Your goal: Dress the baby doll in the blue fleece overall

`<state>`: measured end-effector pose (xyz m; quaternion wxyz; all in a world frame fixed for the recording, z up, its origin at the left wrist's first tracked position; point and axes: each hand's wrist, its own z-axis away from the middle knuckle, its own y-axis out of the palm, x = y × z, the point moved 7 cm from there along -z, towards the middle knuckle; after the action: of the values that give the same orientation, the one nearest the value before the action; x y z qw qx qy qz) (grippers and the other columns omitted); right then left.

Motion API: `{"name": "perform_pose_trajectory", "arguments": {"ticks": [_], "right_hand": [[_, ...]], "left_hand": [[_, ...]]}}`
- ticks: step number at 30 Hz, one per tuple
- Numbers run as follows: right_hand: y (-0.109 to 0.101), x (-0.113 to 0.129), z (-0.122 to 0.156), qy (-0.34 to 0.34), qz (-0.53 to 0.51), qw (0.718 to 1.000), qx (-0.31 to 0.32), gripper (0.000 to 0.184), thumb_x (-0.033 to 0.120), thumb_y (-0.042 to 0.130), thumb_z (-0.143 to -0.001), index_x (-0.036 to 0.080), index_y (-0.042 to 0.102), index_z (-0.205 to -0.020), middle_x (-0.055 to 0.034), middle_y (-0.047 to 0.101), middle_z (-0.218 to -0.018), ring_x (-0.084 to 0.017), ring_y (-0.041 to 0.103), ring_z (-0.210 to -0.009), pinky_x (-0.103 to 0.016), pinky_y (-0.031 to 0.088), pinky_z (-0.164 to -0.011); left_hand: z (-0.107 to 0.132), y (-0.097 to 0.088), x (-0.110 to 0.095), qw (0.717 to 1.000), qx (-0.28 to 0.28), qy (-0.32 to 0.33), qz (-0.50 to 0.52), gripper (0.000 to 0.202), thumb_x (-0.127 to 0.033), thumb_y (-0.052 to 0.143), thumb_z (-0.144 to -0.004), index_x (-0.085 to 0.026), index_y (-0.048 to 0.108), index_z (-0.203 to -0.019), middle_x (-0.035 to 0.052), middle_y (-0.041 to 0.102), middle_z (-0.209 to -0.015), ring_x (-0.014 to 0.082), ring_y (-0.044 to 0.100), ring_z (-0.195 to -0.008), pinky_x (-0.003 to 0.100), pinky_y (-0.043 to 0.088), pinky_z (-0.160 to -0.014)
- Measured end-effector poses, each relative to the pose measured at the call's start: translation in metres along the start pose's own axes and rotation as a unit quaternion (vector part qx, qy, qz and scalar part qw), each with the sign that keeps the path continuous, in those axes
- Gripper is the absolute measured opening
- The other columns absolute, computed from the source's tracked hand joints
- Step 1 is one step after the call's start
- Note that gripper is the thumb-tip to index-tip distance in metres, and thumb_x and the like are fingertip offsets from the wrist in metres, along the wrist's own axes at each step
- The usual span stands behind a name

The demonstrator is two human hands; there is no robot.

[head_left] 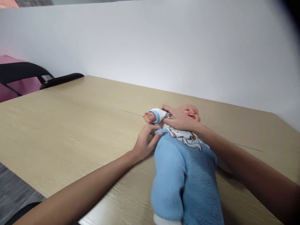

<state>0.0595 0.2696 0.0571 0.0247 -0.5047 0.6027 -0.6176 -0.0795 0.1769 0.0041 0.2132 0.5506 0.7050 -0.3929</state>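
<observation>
A baby doll [192, 115] lies on its back on the table, its head toward the far side. It wears fluffy blue pants [187, 175] and a white shirt [187, 137] with an animal print and blue cuffs. My left hand [147, 140] pinches the waistband of the pants at the doll's side, thumb on top. Across the doll's chest reaches my right hand [177, 118], its fingers curled round the shirt sleeve [158, 115] near the shoulder. The doll's small hand sticks out of that cuff. Its other arm is hidden behind my right forearm.
The light wooden table [70, 131] spreads around the doll. A white wall or partition [150, 47] stands along its far edge. At the left is a black chair [21, 73] with something pink behind it. Grey floor shows at the lower left.
</observation>
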Motion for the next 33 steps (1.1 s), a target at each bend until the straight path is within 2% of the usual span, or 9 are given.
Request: {"name": "perform_pose_trajectory", "arguments": {"ticks": [4, 8, 12, 15, 20, 22, 27, 30, 33], "right_hand": [[-0.003, -0.012, 0.013, 0.018, -0.089, 0.996, 0.019, 0.037, 0.018, 0.056, -0.080, 0.026, 0.062, -0.115, 0.0010, 0.070, -0.095, -0.022, 0.065, -0.089, -0.031, 0.049, -0.079], [-0.001, 0.000, 0.015, -0.013, -0.046, 0.999, 0.015, 0.038, 0.014, 0.055, -0.079, 0.024, 0.068, -0.113, -0.0018, 0.074, -0.103, -0.022, 0.067, -0.092, -0.033, 0.050, -0.083], [0.001, 0.009, 0.017, -0.013, -0.049, 0.999, 0.009, 0.031, 0.022, 0.063, -0.082, 0.020, 0.074, -0.111, -0.0091, 0.077, -0.118, -0.028, 0.070, -0.109, -0.041, 0.052, -0.096], [-0.006, 0.010, 0.027, 0.018, -0.063, 0.998, -0.011, 0.031, 0.037, 0.063, -0.093, 0.020, 0.072, -0.118, -0.0115, 0.076, -0.125, -0.028, 0.071, -0.113, -0.043, 0.054, -0.099], [-0.009, 0.013, 0.052, 0.124, -0.015, 0.991, 0.038, 0.035, 0.055, 0.058, -0.101, 0.025, 0.075, -0.098, -0.0058, 0.080, -0.098, -0.028, 0.072, -0.094, -0.037, 0.052, -0.080], [-0.005, 0.019, 0.058, 0.126, 0.010, 0.991, 0.051, 0.034, 0.056, 0.061, -0.099, 0.025, 0.075, -0.094, -0.0043, 0.079, -0.094, -0.028, 0.070, -0.089, -0.036, 0.049, -0.077], [0.001, 0.018, 0.065, 0.129, -0.003, 0.991, -0.043, 0.031, 0.052, 0.061, -0.100, 0.023, 0.066, -0.092, -0.0026, 0.071, -0.091, -0.024, 0.064, -0.087, -0.035, 0.044, -0.078], [0.003, 0.011, 0.069, 0.122, -0.083, 0.985, -0.087, 0.031, 0.052, 0.061, -0.099, 0.022, 0.062, -0.092, -0.0011, 0.065, -0.089, -0.022, 0.061, -0.086, -0.034, 0.043, -0.077], [0.003, 0.001, 0.075, 0.121, -0.200, 0.964, -0.125, 0.032, 0.053, 0.066, -0.096, 0.023, 0.056, -0.092, 0.0005, 0.061, -0.086, -0.019, 0.059, -0.081, -0.032, 0.043, -0.074]], "left_hand": [[0.007, -0.009, -0.015, 0.988, -0.062, 0.100, -0.095, 0.018, -0.041, 0.063, -0.103, -0.026, 0.070, -0.109, 0.0125, 0.064, -0.122, 0.0291, 0.058, -0.119, 0.048, 0.046, -0.106], [0.013, -0.008, -0.022, 0.986, -0.064, 0.151, -0.035, 0.014, -0.035, 0.054, -0.107, -0.028, 0.061, -0.117, 0.0123, 0.061, -0.130, 0.0287, 0.059, -0.125, 0.050, 0.043, -0.110], [0.007, -0.007, -0.007, 0.992, -0.098, 0.021, 0.078, 0.017, -0.041, 0.050, -0.110, -0.026, 0.057, -0.115, 0.0071, 0.062, -0.111, 0.0226, 0.060, -0.105, 0.041, 0.046, -0.100], [0.003, -0.002, 0.004, 0.981, -0.105, -0.099, 0.127, 0.024, -0.049, 0.059, -0.106, -0.025, 0.061, -0.108, 0.0058, 0.058, -0.111, 0.0218, 0.057, -0.107, 0.037, 0.047, -0.098], [0.011, 0.015, 0.020, 0.920, -0.090, -0.249, 0.288, 0.033, -0.056, 0.067, -0.099, -0.025, 0.057, -0.100, -0.0001, 0.058, -0.096, 0.0163, 0.058, -0.093, 0.030, 0.050, -0.089], [0.013, 0.021, 0.027, 0.891, -0.095, -0.272, 0.350, 0.037, -0.057, 0.073, -0.095, -0.025, 0.055, -0.099, -0.0019, 0.059, -0.095, 0.0137, 0.058, -0.090, 0.026, 0.050, -0.084], [0.007, 0.034, 0.045, 0.828, -0.102, -0.342, 0.433, 0.056, -0.059, 0.089, -0.077, -0.024, 0.054, -0.102, -0.0022, 0.066, -0.092, 0.0128, 0.061, -0.084, 0.024, 0.051, -0.078], [0.002, 0.033, 0.045, 0.822, -0.080, -0.354, 0.439, 0.057, -0.054, 0.095, -0.069, -0.020, 0.058, -0.098, -0.0002, 0.068, -0.093, 0.0132, 0.062, -0.084, 0.025, 0.051, -0.080], [0.001, 0.026, 0.042, 0.843, -0.045, -0.342, 0.412, 0.048, -0.050, 0.093, -0.071, -0.018, 0.063, -0.091, -0.0006, 0.065, -0.090, 0.0124, 0.060, -0.082, 0.024, 0.048, -0.079]]}}
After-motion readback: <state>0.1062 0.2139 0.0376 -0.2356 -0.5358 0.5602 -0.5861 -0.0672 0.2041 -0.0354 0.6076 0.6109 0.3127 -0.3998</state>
